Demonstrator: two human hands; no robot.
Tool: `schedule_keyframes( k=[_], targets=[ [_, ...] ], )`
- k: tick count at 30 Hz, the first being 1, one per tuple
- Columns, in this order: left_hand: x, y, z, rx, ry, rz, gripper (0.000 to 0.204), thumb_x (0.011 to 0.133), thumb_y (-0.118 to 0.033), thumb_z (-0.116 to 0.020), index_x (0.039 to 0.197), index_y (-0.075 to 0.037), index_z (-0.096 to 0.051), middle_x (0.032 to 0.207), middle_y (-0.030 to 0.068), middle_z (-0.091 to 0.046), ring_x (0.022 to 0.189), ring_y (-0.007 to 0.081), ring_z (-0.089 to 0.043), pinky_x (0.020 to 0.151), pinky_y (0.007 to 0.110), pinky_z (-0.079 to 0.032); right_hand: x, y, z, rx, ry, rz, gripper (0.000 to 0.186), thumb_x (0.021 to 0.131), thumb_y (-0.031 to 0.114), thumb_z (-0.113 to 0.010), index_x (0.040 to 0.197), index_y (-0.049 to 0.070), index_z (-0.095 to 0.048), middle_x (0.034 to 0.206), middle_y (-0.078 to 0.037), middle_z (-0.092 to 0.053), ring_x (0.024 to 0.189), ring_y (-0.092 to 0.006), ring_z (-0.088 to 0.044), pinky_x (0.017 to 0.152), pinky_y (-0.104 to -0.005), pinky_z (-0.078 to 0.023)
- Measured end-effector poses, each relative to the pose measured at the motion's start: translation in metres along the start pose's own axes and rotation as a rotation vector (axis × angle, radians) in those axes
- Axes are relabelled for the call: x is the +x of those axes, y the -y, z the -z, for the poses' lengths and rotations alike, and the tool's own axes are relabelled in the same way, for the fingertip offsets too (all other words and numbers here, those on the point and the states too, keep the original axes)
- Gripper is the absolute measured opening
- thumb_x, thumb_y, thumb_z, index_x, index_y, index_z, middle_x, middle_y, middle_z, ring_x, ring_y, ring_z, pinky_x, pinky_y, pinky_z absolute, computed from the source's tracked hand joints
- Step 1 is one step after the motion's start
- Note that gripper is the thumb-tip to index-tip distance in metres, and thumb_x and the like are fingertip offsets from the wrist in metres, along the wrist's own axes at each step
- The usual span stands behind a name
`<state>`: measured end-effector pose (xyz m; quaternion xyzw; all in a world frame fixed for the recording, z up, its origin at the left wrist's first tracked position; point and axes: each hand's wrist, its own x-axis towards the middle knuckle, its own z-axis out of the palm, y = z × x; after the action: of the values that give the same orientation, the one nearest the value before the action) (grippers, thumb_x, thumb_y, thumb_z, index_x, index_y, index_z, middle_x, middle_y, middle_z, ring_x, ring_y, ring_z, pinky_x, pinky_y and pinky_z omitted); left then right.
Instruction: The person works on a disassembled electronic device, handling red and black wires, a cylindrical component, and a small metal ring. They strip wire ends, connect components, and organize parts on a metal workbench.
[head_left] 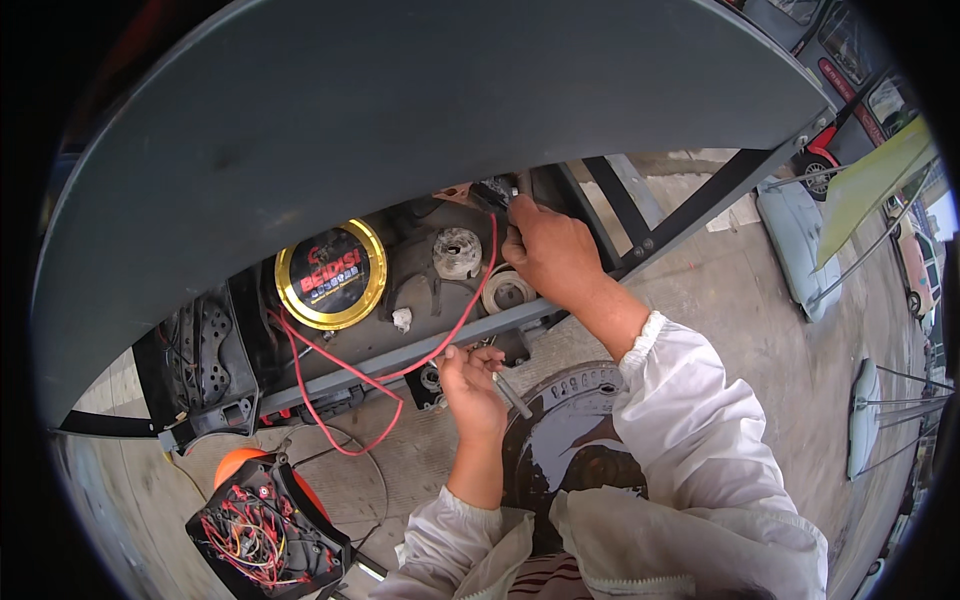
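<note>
The red wire (pixel 494 238) runs from beneath the grey panel down across the grey rail (pixel 510 318), then loops back on itself below the rail. It looks light and bendy, with a smooth jacket that may slide a little between fingers; it should bear pulling better than sharp kinking, and the upper run, close to the dark piece (pixel 492 193), seems the best place to pinch it. The right hand (pixel 560 250) is at that piece, fingers curled together, though I cannot tell whether they clamp it or the wire. The left hand (pixel 473 390) is palm-up with fingers half curled, right beside the wire and a metal rod (pixel 514 396); whether it grips either is unclear. Behind the rail sit a whitish roll (pixel 457 252) and a gold-rimmed round tin (pixel 331 275). Further out, at lower left, lies a black housing (pixel 330 540) packed with tangled wires; the grey panel (pixel 430 100) spans the top.
</note>
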<state>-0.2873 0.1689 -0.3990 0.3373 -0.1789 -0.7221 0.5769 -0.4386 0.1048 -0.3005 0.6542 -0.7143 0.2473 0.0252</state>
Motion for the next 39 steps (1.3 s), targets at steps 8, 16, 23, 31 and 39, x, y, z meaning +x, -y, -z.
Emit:
schedule_keyframes(
  k=[8,16,23,31,39],
  targets=[
    [0.0,0.001,0.0,0.022,0.065,-0.02,0.036,0.098,-0.039,-0.039,0.1,-0.005,-0.05,0.09,0.0064,-0.059,0.076,0.0175,-0.055,0.069,0.031,-0.04,-0.065,0.0,0.021,0.667,-0.344,-0.232,0.011,0.091,0.005,-0.056,0.1,-0.001,-0.058,0.074,-0.009,-0.06,0.062,-0.0138,-0.053,0.059,-0.0271,-0.045],
    [-0.007,-0.007,-0.004,0.424,0.34,0.089,0.064,0.098,-0.052,-0.028,0.107,0.003,-0.058,0.084,0.0136,-0.065,0.065,0.019,-0.057,0.064,0.029,-0.045,-0.054,0.01,0.034,0.665,-0.27,-0.246,0.014,0.089,0.006,-0.06,0.1,0.0,-0.064,0.08,-0.011,-0.064,0.063,-0.0206,-0.058,0.06,-0.0304,-0.047],
    [-0.001,-0.012,-0.003,-0.045,0.469,0.135,0.072,0.098,-0.058,-0.016,0.132,-0.004,-0.049,0.102,0.0163,-0.067,0.073,0.0213,-0.062,0.068,0.031,-0.048,-0.054,0.007,0.034,0.414,-0.188,-0.002,0.015,0.088,0.004,-0.058,0.102,0.0,-0.065,0.078,-0.012,-0.063,0.066,-0.0204,-0.058,0.058,-0.0312,-0.046],
    [0.0,-0.013,-0.006,-0.102,0.465,0.093,0.068,0.098,-0.056,-0.014,0.138,-0.01,-0.045,0.113,0.0148,-0.064,0.078,0.0215,-0.062,0.069,0.033,-0.048,-0.046,0.011,0.037,0.407,-0.337,-0.322,0.01,0.088,0.004,-0.057,0.097,0.002,-0.06,0.066,-0.012,-0.059,0.057,-0.0232,-0.057,0.053,-0.0312,-0.045],
    [0.002,-0.017,-0.005,-0.251,0.447,0.169,0.075,0.097,-0.059,-0.014,0.128,-0.004,-0.054,0.11,0.0173,-0.065,0.081,0.021,-0.062,0.072,0.032,-0.049,-0.059,0.021,0.061,0.252,-0.389,-0.071,0.008,0.086,0.004,-0.059,0.093,0.005,-0.057,0.065,-0.011,-0.059,0.053,-0.023,-0.06,0.049,-0.03,-0.045]
  ],
)
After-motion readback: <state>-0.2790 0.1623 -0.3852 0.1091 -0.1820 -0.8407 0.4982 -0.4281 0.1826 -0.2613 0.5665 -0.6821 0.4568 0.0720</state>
